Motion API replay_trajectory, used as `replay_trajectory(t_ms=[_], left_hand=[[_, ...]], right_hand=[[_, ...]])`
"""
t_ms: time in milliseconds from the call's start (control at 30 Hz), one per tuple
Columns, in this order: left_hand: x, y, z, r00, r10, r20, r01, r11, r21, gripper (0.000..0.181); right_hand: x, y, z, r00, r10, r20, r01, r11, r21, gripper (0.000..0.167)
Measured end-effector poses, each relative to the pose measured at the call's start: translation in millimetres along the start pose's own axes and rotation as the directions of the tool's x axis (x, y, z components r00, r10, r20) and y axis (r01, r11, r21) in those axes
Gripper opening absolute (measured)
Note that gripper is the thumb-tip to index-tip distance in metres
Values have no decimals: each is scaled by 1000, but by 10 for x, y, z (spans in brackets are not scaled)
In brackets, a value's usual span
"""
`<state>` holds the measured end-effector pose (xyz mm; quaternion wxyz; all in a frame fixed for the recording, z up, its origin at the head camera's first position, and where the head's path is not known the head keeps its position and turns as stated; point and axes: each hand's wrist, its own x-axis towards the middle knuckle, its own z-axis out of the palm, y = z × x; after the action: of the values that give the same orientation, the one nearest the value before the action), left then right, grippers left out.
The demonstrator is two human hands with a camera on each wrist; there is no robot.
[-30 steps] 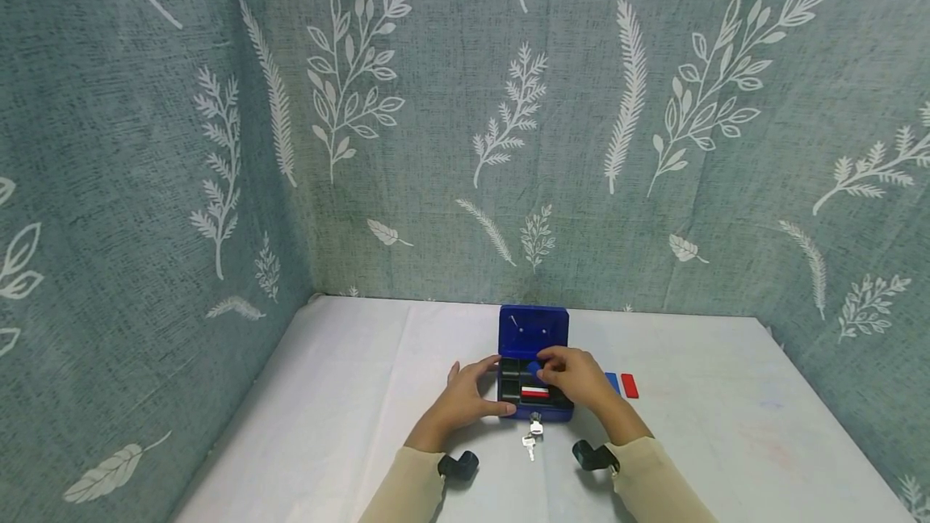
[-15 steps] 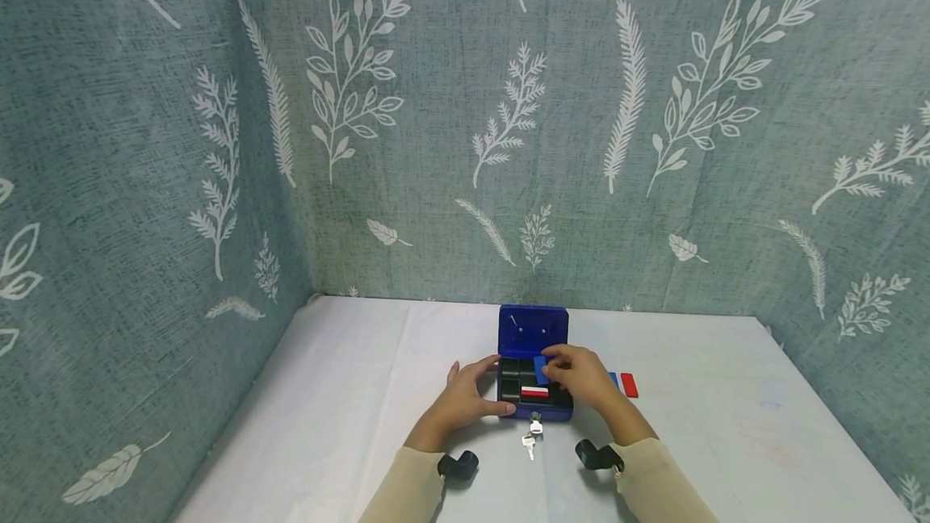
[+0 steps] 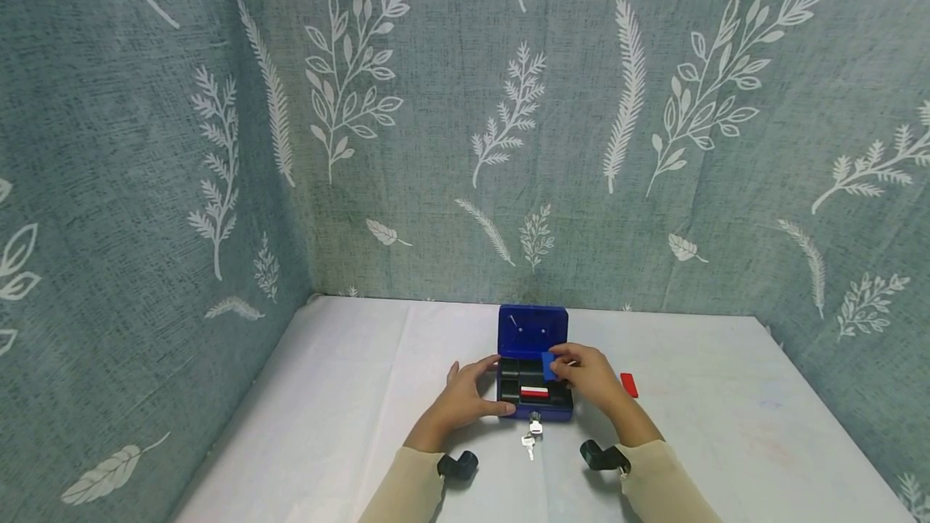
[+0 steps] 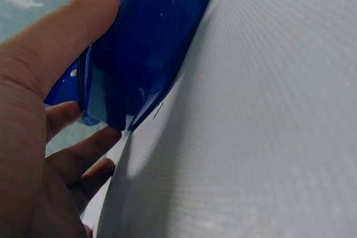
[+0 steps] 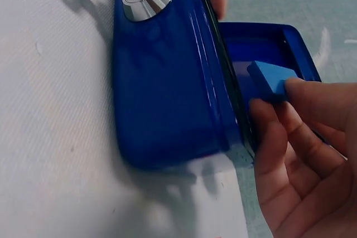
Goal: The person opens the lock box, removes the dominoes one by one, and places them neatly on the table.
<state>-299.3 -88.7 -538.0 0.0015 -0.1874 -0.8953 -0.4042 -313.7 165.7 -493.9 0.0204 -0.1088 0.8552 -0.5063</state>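
A small blue cash box [image 3: 552, 415] stands on the white cloth with its lid [image 3: 525, 329] raised, showing a black divided tray. My left hand [image 3: 465, 399] holds its left side, thumb on the front edge and fingers toward the back. Over the tray's right rear, my right hand [image 3: 587, 375] pinches a flat blue block [image 5: 270, 79] between thumb and fingers, the block tilted. A red-and-white piece [image 3: 534, 392] lies in the front middle compartment. Keys [image 3: 529, 445] hang from the front lock [image 5: 146, 3].
A red block [image 3: 629, 385] lies on the white-covered table [image 3: 726, 426], right of the box. Behind and left of the table hangs a green leaf-patterned curtain [image 3: 436, 103].
My right hand has shifted slightly right with the blue block, now more fully in view. Another blue piece on the table has gone behind the hand. My left hand has stayed put.
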Motion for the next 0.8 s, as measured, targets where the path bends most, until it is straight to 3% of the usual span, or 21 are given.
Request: replay_trajectory(t_ms=[233, 800], left_hand=[[-16, 7, -2, 1000, -11, -13, 11, 1000, -1, 94], [-6, -13, 8, 1000, 4, -11, -4, 1000, -7, 95]], right_hand=[[-17, 67, -64, 1000, -15, 10, 15, 997, 73, 30], [-62, 158, -201, 1000, 17, 6, -18, 996, 87, 30]])
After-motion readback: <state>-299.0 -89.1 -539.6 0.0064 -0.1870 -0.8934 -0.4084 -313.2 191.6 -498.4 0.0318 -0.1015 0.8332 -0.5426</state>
